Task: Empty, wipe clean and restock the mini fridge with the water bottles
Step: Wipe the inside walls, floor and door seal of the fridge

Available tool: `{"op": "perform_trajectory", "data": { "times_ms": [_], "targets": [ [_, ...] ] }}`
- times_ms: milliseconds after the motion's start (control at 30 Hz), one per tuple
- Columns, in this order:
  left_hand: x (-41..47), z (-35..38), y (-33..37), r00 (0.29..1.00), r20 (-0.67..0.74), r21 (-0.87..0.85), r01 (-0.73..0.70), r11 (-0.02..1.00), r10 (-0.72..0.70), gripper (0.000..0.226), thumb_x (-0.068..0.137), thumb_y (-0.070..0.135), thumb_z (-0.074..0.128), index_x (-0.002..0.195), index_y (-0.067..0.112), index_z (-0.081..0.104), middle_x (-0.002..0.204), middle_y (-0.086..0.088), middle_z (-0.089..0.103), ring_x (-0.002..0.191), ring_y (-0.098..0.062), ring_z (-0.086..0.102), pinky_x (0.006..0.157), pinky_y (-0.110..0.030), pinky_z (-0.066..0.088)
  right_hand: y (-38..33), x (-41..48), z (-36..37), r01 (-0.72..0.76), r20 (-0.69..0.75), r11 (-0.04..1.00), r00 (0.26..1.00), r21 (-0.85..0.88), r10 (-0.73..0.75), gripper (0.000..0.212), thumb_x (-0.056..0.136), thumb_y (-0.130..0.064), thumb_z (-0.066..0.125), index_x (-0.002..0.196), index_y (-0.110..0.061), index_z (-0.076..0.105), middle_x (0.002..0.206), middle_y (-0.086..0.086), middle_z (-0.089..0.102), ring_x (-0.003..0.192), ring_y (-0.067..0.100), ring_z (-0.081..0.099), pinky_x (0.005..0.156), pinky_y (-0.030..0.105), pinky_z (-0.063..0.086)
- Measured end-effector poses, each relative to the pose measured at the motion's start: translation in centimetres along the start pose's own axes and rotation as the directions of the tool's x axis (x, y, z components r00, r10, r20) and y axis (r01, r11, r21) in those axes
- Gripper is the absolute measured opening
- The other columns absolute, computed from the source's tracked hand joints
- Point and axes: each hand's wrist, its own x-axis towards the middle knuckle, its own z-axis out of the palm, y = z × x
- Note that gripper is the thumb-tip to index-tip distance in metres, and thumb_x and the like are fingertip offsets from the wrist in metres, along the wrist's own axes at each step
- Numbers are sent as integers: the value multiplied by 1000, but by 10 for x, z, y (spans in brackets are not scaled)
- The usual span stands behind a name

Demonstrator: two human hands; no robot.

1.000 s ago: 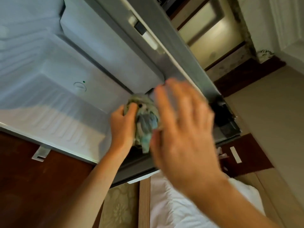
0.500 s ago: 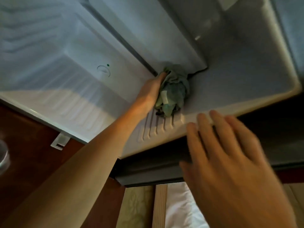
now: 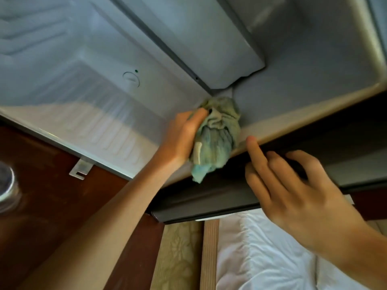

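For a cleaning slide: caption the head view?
Left hand holds a bunched green-blue cloth against the white mini fridge; right hand touches its rim with a forefinger.

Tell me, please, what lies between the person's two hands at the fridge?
The bunched green cloth, gripped by the left hand, then a bare stretch of fridge rim before the right hand, seen in the head view.

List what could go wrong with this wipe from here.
The cloth is wadded in the left hand, so the corner under the inner panel may get missed.
Its loose tail hangs over the mini fridge's front lip and could snag.
The right hand curls over the dark edge below; fingers might get pinched if that edge moves.
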Motion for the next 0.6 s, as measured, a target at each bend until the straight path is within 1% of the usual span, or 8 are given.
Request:
{"op": "perform_trajectory", "data": {
  "times_ms": [33,100,200,267,300,367,467,600],
  "targets": [
    [7,0,3,1000,12,30,25,999,-25,26,73,48,56,69,24,66,77,-3,63,88,-23,59,91,-46,48,1,0,1,11,-20,1000,1000,1,-11,26,99,2,38,111,8,60,139,35,48,93,33,63,90,47,38],
    [23,1,7,998,62,65,4,998,-8,21,81,39,54,74,22,63,77,-3,62,86,-22,58,91,-47,46,2,1,3,13,-61,1000,998,21,-12,24,98,3,39,109,7,60,139,34,49,91,33,63,90,47,38],
    [37,6,9,994,94,-13,60,998,-59,29,101,23,42,80,17,61,68,3,65,71,-12,61,80,-31,46,2,0,5,20,-107,999,994,25,-18,25,98,2,39,113,6,60,139,32,51,91,33,62,92,47,37],
    [37,4,8,989,137,-82,67,994,-55,35,104,23,36,80,13,60,59,5,67,58,-7,64,68,-22,50,3,0,6,38,-116,999,993,37,-34,30,99,2,36,118,8,59,136,30,54,94,35,63,93,47,37],
    [39,3,8,989,133,-85,80,993,-68,36,104,24,35,81,12,60,60,5,68,57,-6,64,65,-21,50,3,0,6,42,-120,998,992,39,-37,32,99,2,34,120,8,58,133,29,55,94,36,63,93,48,36],
    [39,4,8,989,124,-56,88,995,-80,32,103,28,38,89,13,63,74,3,71,71,-8,68,75,-24,51,4,0,6,54,-130,998,990,22,-51,34,99,2,31,123,6,55,131,27,57,96,37,62,94,48,35],
    [32,1,5,994,91,-29,64,998,-61,34,89,39,47,95,13,69,94,-6,72,95,-21,67,94,-38,50,5,0,6,88,-138,996,987,-7,-88,31,97,-1,38,124,4,53,123,24,58,97,36,60,95,48,34],
    [10,-8,-7,991,98,-43,98,994,-94,52,75,51,61,97,5,72,105,-17,71,104,-30,65,102,-52,45,4,2,8,63,-205,998,977,12,-59,31,100,0,33,118,2,58,103,17,60,92,34,61,93,46,36]
  ]
}}
